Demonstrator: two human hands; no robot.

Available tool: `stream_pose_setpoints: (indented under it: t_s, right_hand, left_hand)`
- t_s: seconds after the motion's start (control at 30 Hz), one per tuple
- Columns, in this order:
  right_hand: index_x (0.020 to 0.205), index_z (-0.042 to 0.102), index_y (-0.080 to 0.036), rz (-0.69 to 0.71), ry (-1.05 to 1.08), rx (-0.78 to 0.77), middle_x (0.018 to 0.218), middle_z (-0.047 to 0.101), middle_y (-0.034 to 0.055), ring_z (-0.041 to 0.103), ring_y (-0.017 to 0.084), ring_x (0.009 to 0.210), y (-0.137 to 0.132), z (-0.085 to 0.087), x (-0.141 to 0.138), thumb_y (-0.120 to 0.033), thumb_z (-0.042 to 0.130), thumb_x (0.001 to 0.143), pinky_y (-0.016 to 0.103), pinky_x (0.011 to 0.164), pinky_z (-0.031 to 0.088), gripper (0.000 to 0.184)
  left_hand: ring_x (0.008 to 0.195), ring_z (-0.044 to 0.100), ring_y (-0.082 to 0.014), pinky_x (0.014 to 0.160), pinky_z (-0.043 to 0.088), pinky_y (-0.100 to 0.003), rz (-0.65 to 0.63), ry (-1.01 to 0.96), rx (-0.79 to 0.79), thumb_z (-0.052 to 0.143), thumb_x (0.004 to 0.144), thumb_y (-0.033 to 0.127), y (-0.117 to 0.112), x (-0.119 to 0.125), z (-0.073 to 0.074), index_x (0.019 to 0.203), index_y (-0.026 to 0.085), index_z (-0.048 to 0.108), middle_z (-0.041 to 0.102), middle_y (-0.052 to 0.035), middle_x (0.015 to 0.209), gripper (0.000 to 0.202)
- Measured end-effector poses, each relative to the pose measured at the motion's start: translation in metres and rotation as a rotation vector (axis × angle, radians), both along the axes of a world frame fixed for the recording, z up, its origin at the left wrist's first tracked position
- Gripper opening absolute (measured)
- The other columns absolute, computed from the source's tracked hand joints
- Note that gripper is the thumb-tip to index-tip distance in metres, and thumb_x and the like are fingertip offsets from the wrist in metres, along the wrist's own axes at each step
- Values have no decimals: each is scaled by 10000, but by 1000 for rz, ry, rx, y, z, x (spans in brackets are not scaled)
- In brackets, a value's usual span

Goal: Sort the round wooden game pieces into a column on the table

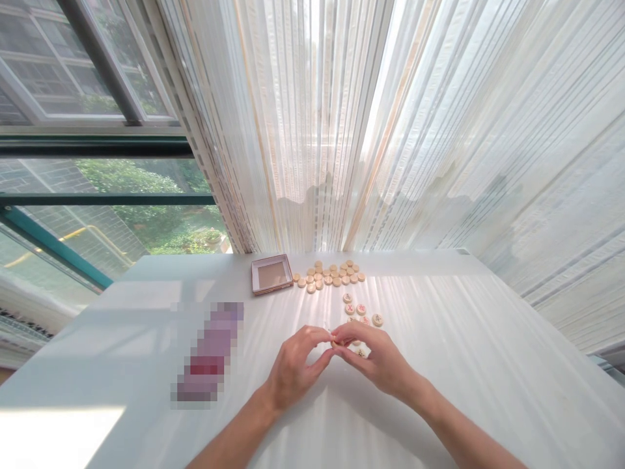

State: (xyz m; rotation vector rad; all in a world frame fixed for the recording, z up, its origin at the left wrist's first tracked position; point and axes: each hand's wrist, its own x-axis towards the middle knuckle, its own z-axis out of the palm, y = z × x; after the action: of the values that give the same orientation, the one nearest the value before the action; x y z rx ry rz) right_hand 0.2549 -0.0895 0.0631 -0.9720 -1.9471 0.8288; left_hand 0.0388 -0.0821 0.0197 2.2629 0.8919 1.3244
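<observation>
Above the middle of the white table, the fingertips of my left hand [295, 365] and my right hand [381, 357] meet around one round wooden xiangqi piece [336, 343]. Both hands are closed in a pinch on it, and the fingers hide most of the piece. Just beyond and under my right hand lie several face-up pieces with red or dark characters, among them a red-marked piece [361, 309] and a dark-marked piece [377, 320]. My right fingers partly cover some of them. Farther back, a cluster of pieces [336, 281] shows plain tops.
A shallow open box [252, 284] stands at the table's [463, 352] back, left of the plain-topped cluster. A blurred purple object [217, 345] lies to the left. Sheer curtains [312, 130] hang along the far edge, beside a window [146, 176].
</observation>
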Motion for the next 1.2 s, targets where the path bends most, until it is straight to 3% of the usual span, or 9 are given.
stream_pose_setpoints:
  t_s: [0.3,0.53,0.7,0.93,1.1,1.2]
  right_hand:
    - [1094,742,-272,-16,21,152,1111,776,82,764,233,997,-6,-15,5,-301,660,1020,369,875,635,114]
    - [1253,682,-298,-2,-24,181,1190,755,85,746,238,1075,-8,-21,6,-186,571,1038,382,903,630,266]
    - [1287,651,-300,24,-28,187,1171,753,79,746,230,1056,-9,-23,5,-142,540,1037,358,875,633,317]
    - [1128,693,-270,-65,-47,132,979,784,54,754,222,869,-12,-21,4,-211,549,1043,335,764,627,177]
    - [1039,719,-267,-142,29,-32,935,802,39,781,216,823,-13,-21,-1,-322,581,1039,252,554,606,149]
    - [1004,722,-265,-153,72,-91,918,808,33,792,219,813,-13,-20,-3,-360,610,1027,238,508,582,149]
  left_hand:
    - [1016,762,-221,886,644,-363,-62,19,-5,696,976,146,2,-1,-2,1208,277,671,787,-51,1110,267]
    - [907,776,-205,746,637,-318,-40,43,-33,675,1005,208,2,-3,0,1211,260,663,810,-41,1059,213]
    - [834,763,-187,727,622,-302,-25,62,-42,663,1013,228,3,-4,1,1159,244,667,810,-30,1002,147]
    - [732,740,-167,720,612,-299,0,92,-50,649,1006,207,0,-3,-1,1129,239,651,796,-11,936,127]
    - [738,759,-164,743,627,-299,-17,79,-78,653,1000,236,-1,0,-4,1199,254,637,805,-12,964,201]
    - [736,754,-158,743,625,-293,-19,77,-84,660,998,230,-2,1,-4,1229,264,629,804,-9,982,236]
